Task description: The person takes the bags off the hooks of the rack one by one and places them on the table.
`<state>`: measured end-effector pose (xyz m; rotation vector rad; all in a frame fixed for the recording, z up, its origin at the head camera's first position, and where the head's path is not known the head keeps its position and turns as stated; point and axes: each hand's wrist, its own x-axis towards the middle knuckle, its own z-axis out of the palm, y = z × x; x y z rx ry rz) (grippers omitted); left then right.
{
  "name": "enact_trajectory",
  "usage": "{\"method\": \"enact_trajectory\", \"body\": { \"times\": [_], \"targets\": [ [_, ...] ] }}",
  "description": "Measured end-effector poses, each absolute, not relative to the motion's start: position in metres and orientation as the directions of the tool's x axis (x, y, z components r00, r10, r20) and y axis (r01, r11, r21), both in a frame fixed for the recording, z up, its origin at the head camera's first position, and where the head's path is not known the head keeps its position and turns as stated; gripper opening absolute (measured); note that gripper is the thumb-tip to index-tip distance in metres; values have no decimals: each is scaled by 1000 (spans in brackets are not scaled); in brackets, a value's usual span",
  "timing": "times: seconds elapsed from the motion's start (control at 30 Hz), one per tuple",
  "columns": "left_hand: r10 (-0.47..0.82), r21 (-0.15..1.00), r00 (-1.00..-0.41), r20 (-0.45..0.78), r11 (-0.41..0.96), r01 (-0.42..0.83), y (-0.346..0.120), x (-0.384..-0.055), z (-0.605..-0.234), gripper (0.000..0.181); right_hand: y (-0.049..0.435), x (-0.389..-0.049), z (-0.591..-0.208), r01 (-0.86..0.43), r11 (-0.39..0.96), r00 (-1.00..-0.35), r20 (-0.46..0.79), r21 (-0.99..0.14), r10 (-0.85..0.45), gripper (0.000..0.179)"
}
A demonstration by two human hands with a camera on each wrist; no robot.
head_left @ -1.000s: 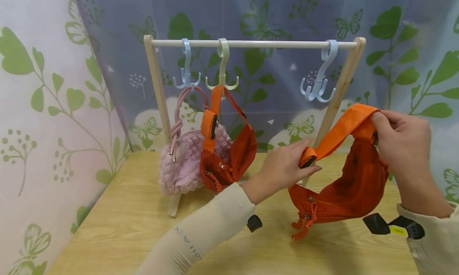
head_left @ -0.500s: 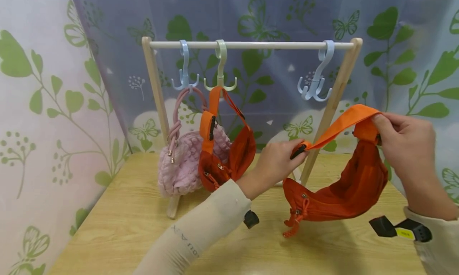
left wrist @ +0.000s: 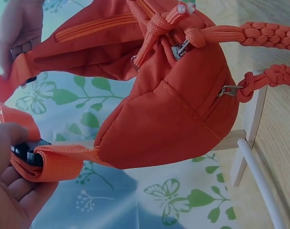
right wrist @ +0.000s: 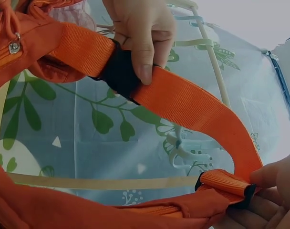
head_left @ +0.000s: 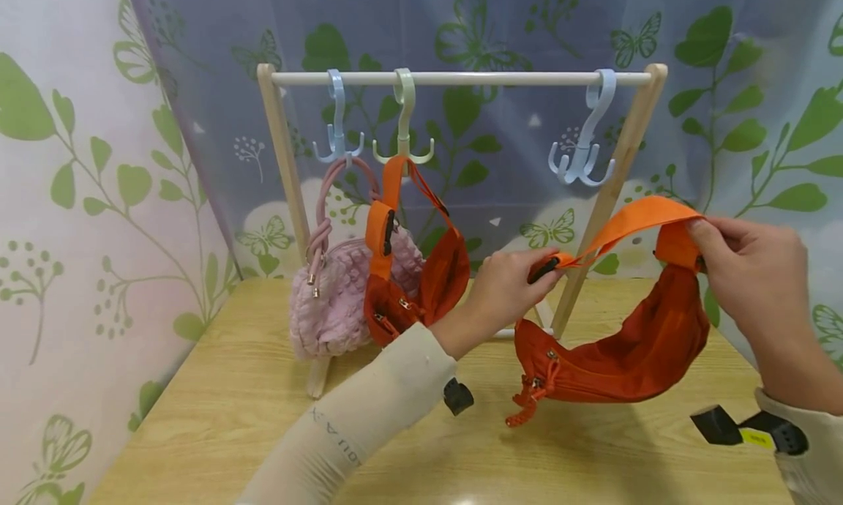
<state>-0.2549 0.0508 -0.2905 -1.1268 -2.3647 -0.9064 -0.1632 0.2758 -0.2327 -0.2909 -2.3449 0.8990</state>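
Observation:
An orange-red waist bag (head_left: 612, 369) hangs between my two hands over the table, sagging below its bright orange strap (head_left: 639, 216). My left hand (head_left: 507, 285) pinches the strap at its black buckle (right wrist: 121, 74), left of the bag. On the other side, my right hand (head_left: 757, 271) holds the strap near the slider at the bag's right end, thumb on top. Braided zipper pulls (left wrist: 274, 36) dangle from the bag's left end. Behind and to the right, a pale blue hook (head_left: 582, 150) hangs from the rack's white rail (head_left: 500, 79) with nothing on it.
A second orange-red waist bag (head_left: 448, 278) hangs from a pale green hook (head_left: 405, 124). Left of it, a pink puffy handbag (head_left: 336, 307) hangs by its handle from another blue hook (head_left: 338, 117). The rack's wooden legs stand on the wooden table (head_left: 230, 388).
My left hand has shifted left with the buckle, spreading the strap. The bag has swung slightly left, and my right hand has moved a little right and down.

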Motion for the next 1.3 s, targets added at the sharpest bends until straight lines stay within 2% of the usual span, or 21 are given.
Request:
{"method": "enact_trajectory", "body": {
  "times": [0.23,0.57,0.83,1.07,1.3],
  "targets": [
    [540,358,-604,586,496,791,50,-253,-285,37,282,-160,-237,-15,783,-791,487,-621,371,55],
    [502,416,-588,634,420,806,47,-255,-277,33,287,-156,-245,-24,832,-792,518,-555,323,49],
    [477,575,-657,584,329,749,44,-257,-274,31,285,-156,-248,-35,846,-805,517,-531,291,45],
    [483,802,-762,432,181,570,44,-258,-269,28,284,-154,-252,-45,854,-808,521,-518,273,43],
    [488,833,-787,378,191,519,44,-256,-265,29,286,-154,-258,-67,871,-801,547,-486,244,41]
  ]
}}
